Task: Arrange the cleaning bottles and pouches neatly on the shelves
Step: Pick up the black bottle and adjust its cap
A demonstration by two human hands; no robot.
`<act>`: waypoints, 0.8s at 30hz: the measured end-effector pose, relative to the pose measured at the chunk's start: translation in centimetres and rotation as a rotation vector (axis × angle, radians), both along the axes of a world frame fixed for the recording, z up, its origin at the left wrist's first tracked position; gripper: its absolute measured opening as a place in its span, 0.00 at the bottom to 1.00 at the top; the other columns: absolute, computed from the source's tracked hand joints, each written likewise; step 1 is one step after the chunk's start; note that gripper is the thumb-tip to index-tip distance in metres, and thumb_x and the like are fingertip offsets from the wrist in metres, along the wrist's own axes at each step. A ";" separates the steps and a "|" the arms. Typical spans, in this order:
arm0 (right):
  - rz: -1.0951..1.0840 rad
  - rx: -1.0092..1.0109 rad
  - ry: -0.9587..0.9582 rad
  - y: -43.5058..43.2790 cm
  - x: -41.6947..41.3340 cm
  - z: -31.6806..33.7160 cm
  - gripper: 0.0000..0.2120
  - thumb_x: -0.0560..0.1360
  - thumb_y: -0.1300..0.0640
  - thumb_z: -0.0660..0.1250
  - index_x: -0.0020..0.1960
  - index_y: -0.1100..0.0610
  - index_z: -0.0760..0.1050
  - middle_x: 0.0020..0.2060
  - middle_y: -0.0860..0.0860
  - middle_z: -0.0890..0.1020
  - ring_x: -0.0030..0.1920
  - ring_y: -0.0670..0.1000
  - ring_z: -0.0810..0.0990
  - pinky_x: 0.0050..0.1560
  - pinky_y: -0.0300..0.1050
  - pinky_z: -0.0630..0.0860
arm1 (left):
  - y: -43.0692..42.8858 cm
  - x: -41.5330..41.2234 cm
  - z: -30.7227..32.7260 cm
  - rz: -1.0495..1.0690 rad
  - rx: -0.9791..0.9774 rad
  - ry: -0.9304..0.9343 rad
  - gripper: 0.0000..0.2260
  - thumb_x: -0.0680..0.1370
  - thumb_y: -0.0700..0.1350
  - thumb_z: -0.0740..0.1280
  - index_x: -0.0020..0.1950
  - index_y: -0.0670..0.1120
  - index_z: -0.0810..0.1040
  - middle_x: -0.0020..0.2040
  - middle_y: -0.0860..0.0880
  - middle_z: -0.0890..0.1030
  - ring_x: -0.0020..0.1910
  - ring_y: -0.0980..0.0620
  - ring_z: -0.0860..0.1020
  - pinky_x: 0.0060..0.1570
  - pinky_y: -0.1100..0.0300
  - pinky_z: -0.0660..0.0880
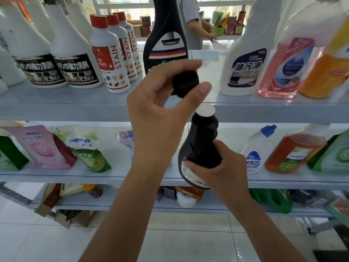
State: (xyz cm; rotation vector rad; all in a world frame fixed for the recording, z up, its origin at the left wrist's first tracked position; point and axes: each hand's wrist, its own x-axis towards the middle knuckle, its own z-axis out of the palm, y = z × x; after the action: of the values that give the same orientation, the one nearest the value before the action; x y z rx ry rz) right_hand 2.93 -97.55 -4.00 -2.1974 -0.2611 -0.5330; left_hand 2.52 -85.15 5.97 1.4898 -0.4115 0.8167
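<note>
Reading labels first. On the pale grey top shelf (56, 108), two white trigger-spray bottles with black labels (75, 69) are showing "強力洗剤". At 3 o'clock from them a row of white bottles with red caps (111, 59) is saying "STAIN" down the side. Further along, a white spray bottle with a blue label (245, 69) is reading "油污净". A clear pink-liquid bottle (283, 72) beside it is wearing Japanese print too small for me. On the middle shelf (56, 176), a pink stand-up pouch (43, 148) and a green-and-white stand-up pouch (88, 148) are both showing "seaways".

The right hand (217, 167) is gripping a curvy black plastic bottle (200, 140) low on its body, with the fingers curling round over its label, which I can't read. The bottle is hanging in the air in front of the shelves, between the two shelf edges, with its neck leaning toward 1 o'clock. A white foil seal (205, 110) is covering the mouth.

The left hand (160, 110) is pinching a round black plastic screw cap (186, 83) between thumb and index fingertip, with the other fingers curling loosely behind. The cap is sitting at 11 o'clock from the sealed mouth, near it but not touching. Behind the cap on the top shelf, a tall black bottle with red, white and blue stripes (166, 35) is standing with its wording mostly hidden by the fingers.
</note>
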 end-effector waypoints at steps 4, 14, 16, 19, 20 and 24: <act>0.039 0.071 0.015 -0.1 -0.3 0.0 0.22 0.60 0.49 0.80 0.46 0.44 0.70 0.35 0.33 0.74 0.34 0.37 0.75 0.38 0.22 0.68 | 0.2 -0.1 -0.1 -0.340 -0.243 0.219 0.12 0.80 0.41 0.62 0.61 0.40 0.76 0.53 0.43 0.83 0.54 0.45 0.81 0.58 0.54 0.76; 0.045 0.054 0.029 -0.3 -0.3 -0.1 0.19 0.61 0.46 0.77 0.48 0.48 0.75 0.37 0.37 0.76 0.37 0.40 0.76 0.40 0.24 0.68 | -0.8 -0.7 -2.1 -0.085 0.377 0.026 0.11 0.77 0.43 0.66 0.58 0.52 0.76 0.54 0.58 0.80 0.57 0.61 0.78 0.58 0.65 0.74; 0.027 0.040 0.008 -0.2 -0.3 -0.2 0.19 0.62 0.45 0.77 0.48 0.51 0.77 0.36 0.39 0.76 0.37 0.43 0.76 0.41 0.27 0.68 | -1.2 -0.5 -2.7 0.038 0.418 -0.044 0.11 0.76 0.44 0.66 0.58 0.52 0.76 0.54 0.58 0.79 0.57 0.60 0.77 0.59 0.62 0.73; 0.058 0.066 0.061 -0.4 -0.4 0.2 0.17 0.62 0.46 0.77 0.42 0.42 0.69 0.34 0.36 0.76 0.36 0.41 0.76 0.40 0.29 0.70 | -1.4 -0.2 -3.1 -0.034 0.363 -0.028 0.10 0.76 0.43 0.67 0.57 0.51 0.77 0.53 0.57 0.80 0.56 0.58 0.77 0.58 0.61 0.73; 0.088 0.071 0.089 -0.6 -0.5 0.3 0.19 0.61 0.47 0.78 0.40 0.40 0.67 0.33 0.34 0.75 0.35 0.39 0.76 0.40 0.28 0.70 | -1.2 -0.1 -3.1 -0.143 0.325 0.016 0.10 0.76 0.41 0.67 0.57 0.50 0.78 0.53 0.55 0.81 0.57 0.56 0.78 0.59 0.60 0.74; 0.183 0.091 0.178 -1.4 -0.7 0.7 0.23 0.59 0.50 0.81 0.39 0.39 0.67 0.33 0.31 0.73 0.35 0.33 0.75 0.39 0.22 0.70 | -0.2 0.3 -2.3 -0.557 0.154 0.212 0.13 0.77 0.33 0.65 0.60 0.44 0.72 0.52 0.47 0.83 0.56 0.46 0.80 0.55 0.53 0.77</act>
State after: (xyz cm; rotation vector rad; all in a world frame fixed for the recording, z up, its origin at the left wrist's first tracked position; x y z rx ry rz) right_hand 2.22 -98.92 -3.32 -2.0920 -0.3315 -0.2417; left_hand 2.79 -85.34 3.66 1.4805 -0.7000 0.1879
